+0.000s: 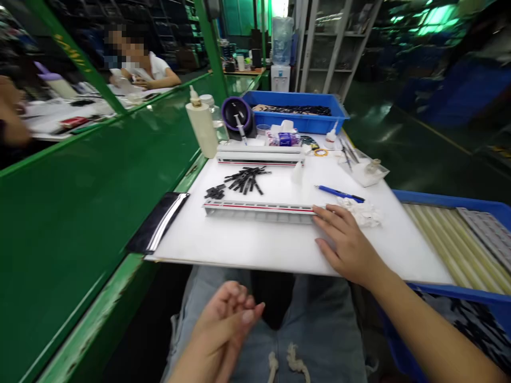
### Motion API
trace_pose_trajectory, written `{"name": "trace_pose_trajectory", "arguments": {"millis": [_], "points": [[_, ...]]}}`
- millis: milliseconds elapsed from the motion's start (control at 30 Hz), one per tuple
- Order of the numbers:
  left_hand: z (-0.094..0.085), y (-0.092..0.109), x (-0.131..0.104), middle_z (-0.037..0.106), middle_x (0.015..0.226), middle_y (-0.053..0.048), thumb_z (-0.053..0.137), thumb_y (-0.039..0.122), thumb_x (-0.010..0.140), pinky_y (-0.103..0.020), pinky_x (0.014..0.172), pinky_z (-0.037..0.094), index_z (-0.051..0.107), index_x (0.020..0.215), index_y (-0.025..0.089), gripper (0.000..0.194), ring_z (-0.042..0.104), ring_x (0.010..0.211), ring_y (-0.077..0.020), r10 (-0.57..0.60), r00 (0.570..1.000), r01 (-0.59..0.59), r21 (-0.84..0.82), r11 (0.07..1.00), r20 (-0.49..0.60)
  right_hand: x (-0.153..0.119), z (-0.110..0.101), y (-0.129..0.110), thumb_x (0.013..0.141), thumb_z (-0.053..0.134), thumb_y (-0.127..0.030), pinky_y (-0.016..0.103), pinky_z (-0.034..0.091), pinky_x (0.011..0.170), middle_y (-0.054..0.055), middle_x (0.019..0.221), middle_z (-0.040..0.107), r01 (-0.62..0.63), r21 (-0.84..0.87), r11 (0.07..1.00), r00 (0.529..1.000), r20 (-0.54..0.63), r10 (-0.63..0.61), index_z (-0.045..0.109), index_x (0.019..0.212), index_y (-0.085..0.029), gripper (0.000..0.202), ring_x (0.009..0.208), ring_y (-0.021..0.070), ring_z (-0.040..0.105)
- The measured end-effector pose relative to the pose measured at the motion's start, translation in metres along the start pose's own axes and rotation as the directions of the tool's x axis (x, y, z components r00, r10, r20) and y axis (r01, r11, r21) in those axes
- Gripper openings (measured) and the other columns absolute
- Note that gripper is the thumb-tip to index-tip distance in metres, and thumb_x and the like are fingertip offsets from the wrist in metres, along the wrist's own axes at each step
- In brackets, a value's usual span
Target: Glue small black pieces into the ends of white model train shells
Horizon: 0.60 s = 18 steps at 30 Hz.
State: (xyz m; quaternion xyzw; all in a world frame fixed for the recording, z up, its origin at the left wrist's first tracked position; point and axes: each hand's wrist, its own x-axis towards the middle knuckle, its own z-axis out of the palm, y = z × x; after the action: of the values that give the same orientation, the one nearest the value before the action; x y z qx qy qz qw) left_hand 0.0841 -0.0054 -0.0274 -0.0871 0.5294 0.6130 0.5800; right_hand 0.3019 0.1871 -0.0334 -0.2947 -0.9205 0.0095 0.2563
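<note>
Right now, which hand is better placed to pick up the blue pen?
Right, I'd say: the right hand is at the white strip, near the blue pen; the left hand is down over the lap.

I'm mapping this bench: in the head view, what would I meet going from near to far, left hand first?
Left hand → nearer red-striped white piece → black strips → farther red-striped white piece → blue bin.

Worktop (pixel 255 242) bright, evenly lit, white nearly washed out; shadows on it faint, soft. Background dim, greenish, window (pixel 280 8) glowing at top. Glare streak on dark sheet (pixel 158 222); sheen on green partition (pixel 149 139), floor (pixel 385 119). Edges stretched, smeared; left hand (pixel 227 330) slightly soft.
</note>
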Motion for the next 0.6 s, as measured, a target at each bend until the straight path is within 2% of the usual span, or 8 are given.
{"name": "trace_pose_trajectory", "arguments": {"millis": [67, 167, 300, 500, 600], "points": [[-0.006, -0.006, 0.013, 0.061, 0.088, 0.0, 0.079, -0.006, 0.055, -0.024, 0.082, 0.054, 0.062, 0.087, 0.017, 0.042, 0.062, 0.083, -0.0107, -0.022, 0.998, 0.021, 0.026, 0.999, 0.059, -0.001, 0.002, 0.001, 0.089, 0.053, -0.023, 0.053, 0.038, 0.111, 0.01, 0.146, 0.048, 0.005, 0.001, 1.0, 1.0, -0.01, -0.005, 0.054, 0.133, -0.01, 0.045, 0.131, 0.0321, 0.038], [-0.011, -0.013, 0.024, 0.058, 0.081, 0.002, 0.081, -0.003, 0.055, -0.018, 0.078, 0.052, 0.057, 0.078, 0.017, 0.039, 0.059, 0.076, -0.0067, -0.006, 0.995, 0.003, 0.032, 0.999, 0.1, -0.002, 0.004, 0.001, 0.089, 0.054, -0.023, 0.053, 0.039, 0.11, 0.009, 0.145, 0.048, 0.009, 0.004, 1.0, 1.0, -0.023, -0.008, 0.054, 0.133, -0.012, 0.045, 0.131, 0.0321, 0.038], [-0.009, -0.012, 0.026, 0.058, 0.081, 0.003, 0.078, -0.001, 0.055, -0.016, 0.073, 0.05, 0.055, 0.078, 0.017, 0.038, 0.057, 0.075, -0.0065, 0.02, 0.988, -0.03, 0.061, 0.998, 0.156, -0.002, 0.003, 0.0, 0.089, 0.054, -0.023, 0.053, 0.039, 0.111, 0.009, 0.144, 0.049, 0.006, -0.004, 1.0, 1.0, -0.023, -0.006, 0.054, 0.133, -0.012, 0.045, 0.131, 0.0317, 0.039], [-0.008, -0.015, 0.042, 0.051, 0.069, 0.005, 0.06, -0.003, 0.046, -0.014, 0.057, 0.04, 0.049, 0.067, 0.017, 0.032, 0.047, 0.063, -0.0057, 0.033, 0.983, -0.042, 0.043, 0.998, 0.182, -0.002, 0.003, 0.0, 0.088, 0.055, -0.023, 0.053, 0.039, 0.111, 0.01, 0.144, 0.05, 0.001, -0.007, 1.0, 1.0, -0.026, -0.001, 0.054, 0.133, -0.012, 0.046, 0.131, 0.0314, 0.039], [-0.013, -0.02, 0.057, 0.05, 0.067, 0.006, 0.065, 0.001, 0.047, -0.016, 0.06, 0.039, 0.047, 0.067, 0.018, 0.032, 0.047, 0.063, -0.0063, 0.044, 0.987, -0.057, 0.076, 0.995, 0.156, -0.001, 0.002, 0.0, 0.088, 0.056, -0.023, 0.053, 0.039, 0.111, 0.01, 0.144, 0.05, 0.006, -0.005, 1.0, 1.0, -0.026, -0.006, 0.054, 0.132, -0.012, 0.046, 0.131, 0.0315, 0.039]]}}
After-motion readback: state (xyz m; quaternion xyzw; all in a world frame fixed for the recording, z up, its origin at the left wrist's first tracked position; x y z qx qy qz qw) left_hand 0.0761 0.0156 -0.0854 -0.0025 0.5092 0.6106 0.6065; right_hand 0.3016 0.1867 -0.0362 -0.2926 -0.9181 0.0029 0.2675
